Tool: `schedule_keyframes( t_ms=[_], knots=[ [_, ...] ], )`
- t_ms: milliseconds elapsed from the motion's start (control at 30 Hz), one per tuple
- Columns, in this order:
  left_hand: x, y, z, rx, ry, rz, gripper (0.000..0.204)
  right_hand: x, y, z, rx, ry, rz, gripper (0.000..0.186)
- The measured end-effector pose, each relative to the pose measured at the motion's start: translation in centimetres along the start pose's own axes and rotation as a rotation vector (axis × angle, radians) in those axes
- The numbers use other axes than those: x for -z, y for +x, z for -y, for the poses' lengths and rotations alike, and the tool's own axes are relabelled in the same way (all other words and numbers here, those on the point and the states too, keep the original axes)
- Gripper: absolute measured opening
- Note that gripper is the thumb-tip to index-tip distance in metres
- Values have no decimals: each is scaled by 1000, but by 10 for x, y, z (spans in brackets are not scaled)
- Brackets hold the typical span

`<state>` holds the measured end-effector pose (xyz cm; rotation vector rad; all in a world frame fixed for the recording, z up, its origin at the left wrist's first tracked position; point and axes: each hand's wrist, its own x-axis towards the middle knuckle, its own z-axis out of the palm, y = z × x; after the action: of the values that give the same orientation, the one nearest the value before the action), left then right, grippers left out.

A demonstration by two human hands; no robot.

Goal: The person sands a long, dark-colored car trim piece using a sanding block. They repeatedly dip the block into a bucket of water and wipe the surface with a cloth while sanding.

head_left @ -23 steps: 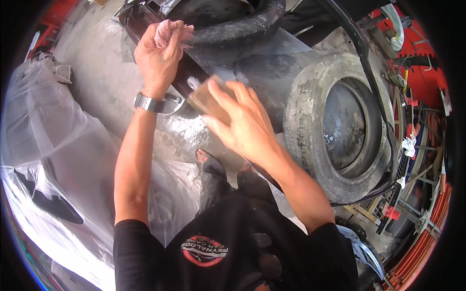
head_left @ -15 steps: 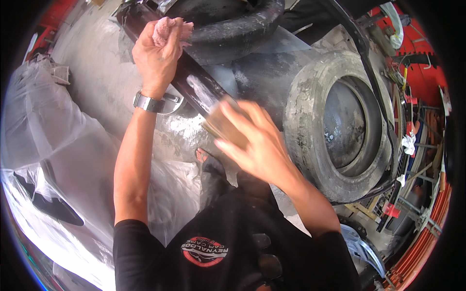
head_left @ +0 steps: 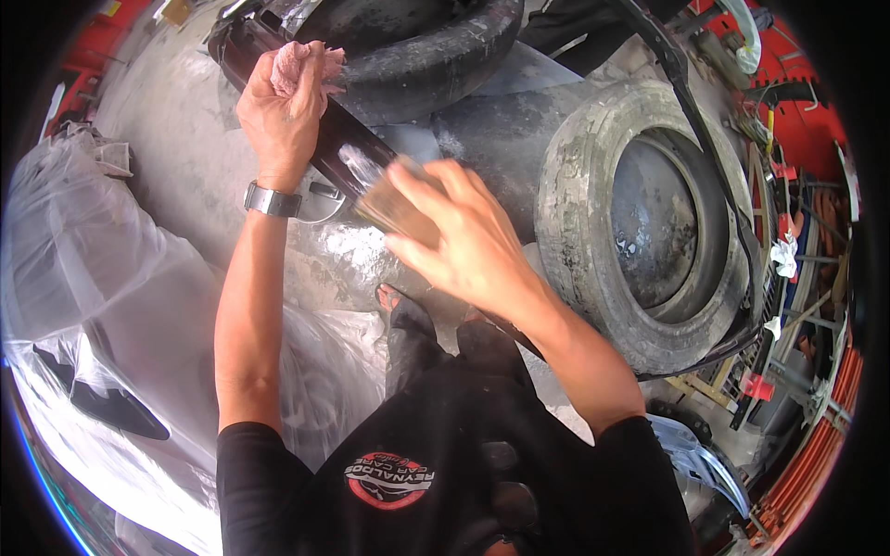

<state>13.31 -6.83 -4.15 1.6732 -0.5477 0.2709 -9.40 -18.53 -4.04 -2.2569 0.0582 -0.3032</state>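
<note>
A long, glossy black strip, like a car trim panel, slants from the upper left down beneath my hands. A whitish wet-looking smear lies on it. At its upper part, my left hand is closed on a crumpled pink cloth and rests against the strip. My right hand presses a flat tan sanding block onto the strip beside the smear. Motion blurs the block and the fingertips. Part of the strip is hidden under my hands.
A worn tyre stands at the right, and a black tyre lies at the top. Clear plastic sheeting covers something at the left. Racks with long orange rods line the far right. A roundish metal item sits near my left wrist.
My right hand has slid the sanding block up and leftward along the strip. My left hand keeps its grip on the cloth. The whole view has shifted slightly.
</note>
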Motion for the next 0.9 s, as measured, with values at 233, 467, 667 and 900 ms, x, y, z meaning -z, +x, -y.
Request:
schedule_keyframes(
  t_ms=[233,467,667,900],
  knots=[
    [5,1,-3,-39,132,2,25,8,-27,2,-26,-25,31,69],
    [1,-1,1,18,-134,-1,22,6,-22,5,-39,-30,21,68],
    [5,0,7,11,-44,10,23,-2,15,3,-138,54,54,65],
    [2,0,-2,-24,-7,-11,22,-7,1,-1,45,-82,-81,66]
  ],
)
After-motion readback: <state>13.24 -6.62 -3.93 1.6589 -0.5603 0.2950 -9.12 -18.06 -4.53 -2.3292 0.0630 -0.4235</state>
